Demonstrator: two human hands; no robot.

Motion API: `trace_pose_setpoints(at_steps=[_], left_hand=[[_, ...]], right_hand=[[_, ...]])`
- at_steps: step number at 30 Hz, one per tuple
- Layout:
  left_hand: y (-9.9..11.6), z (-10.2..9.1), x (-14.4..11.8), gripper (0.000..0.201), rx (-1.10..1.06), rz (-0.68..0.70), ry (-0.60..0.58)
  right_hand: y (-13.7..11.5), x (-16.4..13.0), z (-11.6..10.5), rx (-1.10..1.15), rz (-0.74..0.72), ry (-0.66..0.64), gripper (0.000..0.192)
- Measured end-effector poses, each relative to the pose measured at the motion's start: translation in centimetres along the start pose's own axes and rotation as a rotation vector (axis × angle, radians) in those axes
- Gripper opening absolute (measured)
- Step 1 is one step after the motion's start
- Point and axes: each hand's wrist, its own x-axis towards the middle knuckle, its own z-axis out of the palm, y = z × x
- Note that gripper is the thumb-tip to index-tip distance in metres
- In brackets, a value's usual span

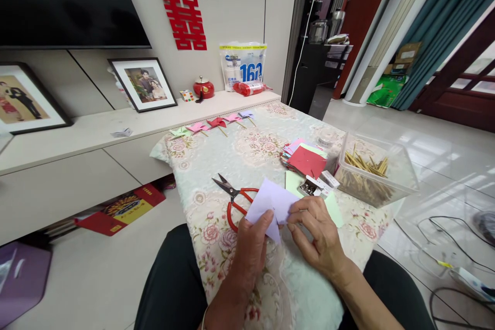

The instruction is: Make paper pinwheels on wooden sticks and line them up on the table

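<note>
A lavender paper piece (266, 200) with cut slits is held up over the near part of the table. My left hand (253, 242) pinches it from the lower left, thumb on top near its centre. At its right corner the fingers of my right hand (315, 232) are closed on the paper's edge. Orange-handled scissors (235, 197) lie with blades apart just left of the paper. Beyond my right hand, a small open box of metal pins (309, 187) rests on light green paper (294, 180).
Coloured paper squares (307, 161) are stacked behind the pins. A clear plastic bin (398, 178) of thin sticks (365, 165) stands on the right. Several paper pinwheels (216, 122) lie along the far edge of the flowered tablecloth (216, 160), by a white cabinet (88, 139).
</note>
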Motion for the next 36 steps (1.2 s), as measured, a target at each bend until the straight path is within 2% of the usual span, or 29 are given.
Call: trace_pose_setpoints(at_steps=[4, 11, 21, 36], left_hand=[[-0.6, -0.5, 0.1, 0.014, 0.059, 0.017, -0.011], [-1.8, -2.1, 1.0, 0.015, 0.294, 0.115, -0.023], [-1.0, -1.8, 0.3, 0.013, 0.512, 0.156, -0.052], [-0.3, -1.0, 0.0, 0.011, 0.604, 0.258, -0.104]], right_hand=[[0.0, 0.0, 0.0, 0.025, 0.081, -0.037, 0.016], [-0.2, -0.1, 0.1, 0.006, 0.167, -0.046, 0.017], [-0.6, 0.2, 0.4, -0.040, 0.219, -0.026, 0.014], [-0.6, 0.2, 0.6, -0.078, 0.289, -0.118, 0.016]])
